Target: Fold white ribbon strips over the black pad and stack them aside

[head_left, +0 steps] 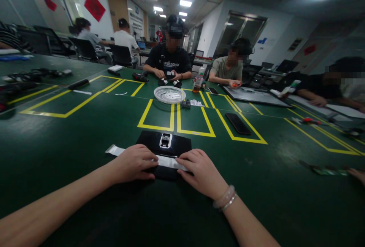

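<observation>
A black flat panel lies on the green table in front of me, with a silver-framed square opening near its top edge. Across the panel runs a white flat strip. My left hand grips the strip from the left, fingertips on it and thumb below. From the right, my right hand pinches its other end, fingers bent over it. A pale strip end sticks out left of my left hand; my hand hides whether both are one piece.
Yellow tape marks rectangles on the table. Ahead stand a white plastic basket and a bottle. A black phone lies at right, a power drill farther back. Several people sit around the table, one person directly opposite.
</observation>
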The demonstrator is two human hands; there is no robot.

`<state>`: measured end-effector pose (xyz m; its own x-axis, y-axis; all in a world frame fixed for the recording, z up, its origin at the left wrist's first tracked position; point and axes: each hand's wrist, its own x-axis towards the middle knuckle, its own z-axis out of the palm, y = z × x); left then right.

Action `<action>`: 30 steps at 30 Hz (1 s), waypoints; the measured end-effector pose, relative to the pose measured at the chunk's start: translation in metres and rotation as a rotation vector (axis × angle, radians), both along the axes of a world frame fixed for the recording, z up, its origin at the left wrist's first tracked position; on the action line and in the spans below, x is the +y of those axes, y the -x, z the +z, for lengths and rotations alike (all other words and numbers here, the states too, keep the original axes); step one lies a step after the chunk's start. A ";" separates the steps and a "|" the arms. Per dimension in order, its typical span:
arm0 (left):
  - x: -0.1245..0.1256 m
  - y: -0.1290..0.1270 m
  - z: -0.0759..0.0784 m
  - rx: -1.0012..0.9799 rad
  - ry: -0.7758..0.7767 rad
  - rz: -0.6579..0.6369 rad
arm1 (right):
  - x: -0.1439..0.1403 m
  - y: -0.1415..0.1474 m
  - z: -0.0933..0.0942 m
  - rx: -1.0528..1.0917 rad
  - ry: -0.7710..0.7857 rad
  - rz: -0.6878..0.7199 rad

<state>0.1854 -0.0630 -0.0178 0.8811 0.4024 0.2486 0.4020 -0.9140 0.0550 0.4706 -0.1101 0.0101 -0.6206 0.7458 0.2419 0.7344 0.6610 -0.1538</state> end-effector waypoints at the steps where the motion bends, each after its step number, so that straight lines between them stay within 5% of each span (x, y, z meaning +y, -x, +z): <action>1: 0.000 0.000 0.000 0.006 -0.007 0.003 | -0.002 0.002 0.000 -0.011 0.006 -0.003; 15: 0.000 -0.002 0.002 0.028 -0.007 0.019 | -0.006 0.005 0.001 -0.024 0.100 -0.045; 21: 0.001 -0.006 0.000 0.102 0.030 0.159 | -0.001 0.002 -0.002 0.061 0.019 -0.047; 30: 0.004 -0.009 0.003 0.127 0.076 0.188 | 0.002 -0.002 -0.004 0.108 -0.078 -0.073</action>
